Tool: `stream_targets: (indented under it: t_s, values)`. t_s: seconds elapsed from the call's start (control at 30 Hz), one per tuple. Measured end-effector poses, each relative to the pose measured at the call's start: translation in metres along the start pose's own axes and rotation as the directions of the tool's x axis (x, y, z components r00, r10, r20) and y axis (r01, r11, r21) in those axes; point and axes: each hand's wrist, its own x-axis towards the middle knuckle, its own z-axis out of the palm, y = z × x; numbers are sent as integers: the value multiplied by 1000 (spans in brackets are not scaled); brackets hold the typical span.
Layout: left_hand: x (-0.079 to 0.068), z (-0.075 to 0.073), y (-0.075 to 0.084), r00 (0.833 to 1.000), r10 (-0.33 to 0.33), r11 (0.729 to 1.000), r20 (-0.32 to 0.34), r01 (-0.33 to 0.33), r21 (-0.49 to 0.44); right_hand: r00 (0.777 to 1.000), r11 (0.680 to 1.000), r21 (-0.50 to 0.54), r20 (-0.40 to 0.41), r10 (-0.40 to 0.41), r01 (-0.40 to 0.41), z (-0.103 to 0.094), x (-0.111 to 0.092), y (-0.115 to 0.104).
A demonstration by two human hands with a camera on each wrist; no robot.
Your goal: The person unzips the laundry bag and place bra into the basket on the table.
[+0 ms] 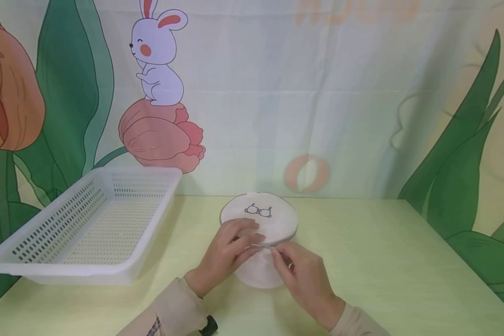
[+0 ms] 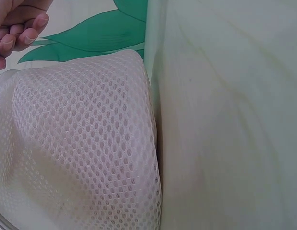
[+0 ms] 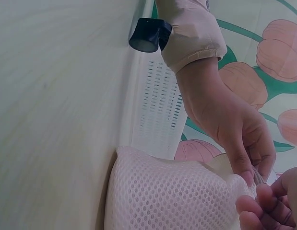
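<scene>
A round white mesh laundry bag point(image 1: 279, 217) with a bra outline on its top stands on the table in front of me. A grey zipper edge point(image 1: 258, 245) runs round the top at the near side. My left hand point(image 1: 227, 245) lies over the near left rim and pinches this edge between thumb and fingers. Just to its right, my right hand point(image 1: 306, 275) pinches the zipper edge with thumb and forefinger; whether it holds the pull tab I cannot tell. In the right wrist view, both hands meet at the strip above the honeycomb mesh side point(image 3: 167, 201).
A white perforated plastic basket point(image 1: 126, 270) stands on the table point(image 1: 382, 261) to the left. A cloth backdrop point(image 1: 252, 93) with a rabbit and tulips hangs behind the table's far edge. A black wrist device point(image 3: 147, 36) sits at the left sleeve.
</scene>
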Motion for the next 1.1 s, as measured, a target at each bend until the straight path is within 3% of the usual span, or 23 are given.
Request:
stream_targets:
  t_s: [0.73,1.1]
  values:
    - [-1,-3,-4,1000,-6,999,7,6,45,1000,1000,-2,-13,-1,1,-1,1,0]
    - [-3,-6,-7,999,-44,998,28,43,47,1000,1000,-15,-23,11,-11,-2,3,1]
